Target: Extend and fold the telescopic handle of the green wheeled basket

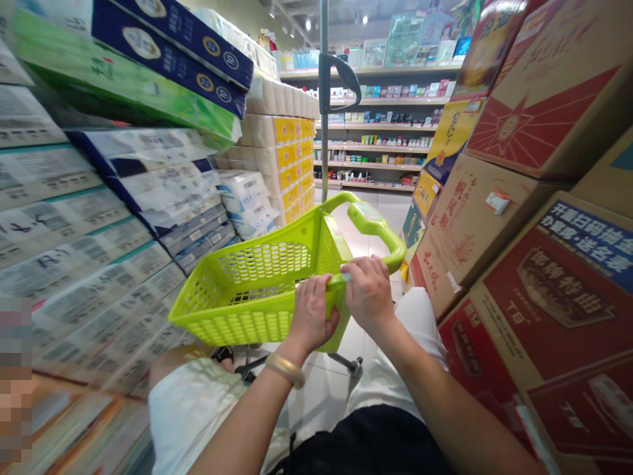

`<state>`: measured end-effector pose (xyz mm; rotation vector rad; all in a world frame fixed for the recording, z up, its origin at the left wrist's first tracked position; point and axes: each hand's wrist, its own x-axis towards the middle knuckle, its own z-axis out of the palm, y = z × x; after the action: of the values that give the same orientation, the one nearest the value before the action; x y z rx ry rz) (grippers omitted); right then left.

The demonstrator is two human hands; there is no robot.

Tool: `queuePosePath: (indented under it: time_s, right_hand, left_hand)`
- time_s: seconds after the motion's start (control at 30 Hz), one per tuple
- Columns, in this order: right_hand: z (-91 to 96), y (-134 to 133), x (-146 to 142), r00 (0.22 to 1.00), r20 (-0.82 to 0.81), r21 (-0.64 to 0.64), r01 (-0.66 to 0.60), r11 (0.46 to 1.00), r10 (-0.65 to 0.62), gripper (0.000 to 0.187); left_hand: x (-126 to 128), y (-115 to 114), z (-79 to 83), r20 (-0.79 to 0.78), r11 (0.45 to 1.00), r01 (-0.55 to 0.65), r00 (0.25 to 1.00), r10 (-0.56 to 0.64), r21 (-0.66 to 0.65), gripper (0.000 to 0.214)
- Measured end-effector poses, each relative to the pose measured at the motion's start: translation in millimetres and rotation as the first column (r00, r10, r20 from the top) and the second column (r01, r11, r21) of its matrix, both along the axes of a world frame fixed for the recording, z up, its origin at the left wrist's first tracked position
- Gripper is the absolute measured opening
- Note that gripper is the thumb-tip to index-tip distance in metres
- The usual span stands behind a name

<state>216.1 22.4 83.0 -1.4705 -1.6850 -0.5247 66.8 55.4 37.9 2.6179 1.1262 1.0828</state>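
A lime-green plastic shopping cart stands turned sideways in front of my knees, its latticed basket pointing left. Wrapped over the near side of its frame is my left hand, a gold bangle on the wrist. My right hand grips the same green frame just to the right, close to where the curved handle begins. Both hands have their fingers closed on the plastic. Inside the basket I see only its slotted walls and floor. Beneath, dark wheeled legs rest on the pale tiles.
Stacked wrapped paper packs line the left side. On the right rise cardboard cartons, close to my leg. A grey pole with a black handle stands behind the cart. Shelves of small goods cross the back.
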Motion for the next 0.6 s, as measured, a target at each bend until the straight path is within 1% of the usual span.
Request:
queuePosePath:
  time_s: [0.07,0.13,0.23,0.3,0.37,0.5,0.57,0.6]
  right_hand:
    - [-0.3,-2,-2,0.999,0.005,-0.01,-0.046,0.999,0.046,0.026]
    - [2.0,-4,6,0.998,-0.001,-0.014,-0.065,0.998,0.065,0.025]
    - [7.0,-6,24,0.999,-0.038,0.018,-0.003,1.0,0.003,0.025]
    - [8.5,-6,27,0.996,-0.064,0.037,0.058,0.998,-0.055,0.026]
    - [7.1,-5,20,0.995,-0.065,0.032,0.075,0.997,-0.073,0.026]
    - [0.0,-4,-8,0.999,-0.032,-0.017,0.006,1.0,-0.007,0.027]
    - [-1.4,-4,-11,0.999,-0.038,-0.032,-0.023,0.999,0.022,0.027]
    - [-0.9,-5,-8,0.998,-0.047,-0.032,-0.03,0.999,0.029,0.028]
  left_hand:
    - [-3,0,-0.1,-0.002,1.0,0.013,1.0,-0.013,-0.001,0.057]
    - [-7,-1,1.3,0.002,0.999,0.028,1.0,-0.028,-0.019,0.057]
    - [-8,-2,3.9,0.006,0.998,0.028,1.0,-0.028,-0.054,0.06]
    - [-6,-3,4.2,0.008,0.998,0.014,1.0,-0.014,-0.061,0.061]
    - [-4,-3,3.0,0.011,0.999,0.005,1.0,-0.005,-0.048,0.059]
    - [-5,-2,0.0,0.003,1.0,0.006,1.0,-0.006,-0.02,0.057]
    - [-7,-1,-0.2,-0.003,1.0,0.015,1.0,-0.015,-0.019,0.057]
    - [-8,-2,0.2,-0.003,1.0,0.022,1.0,-0.022,-0.022,0.056]
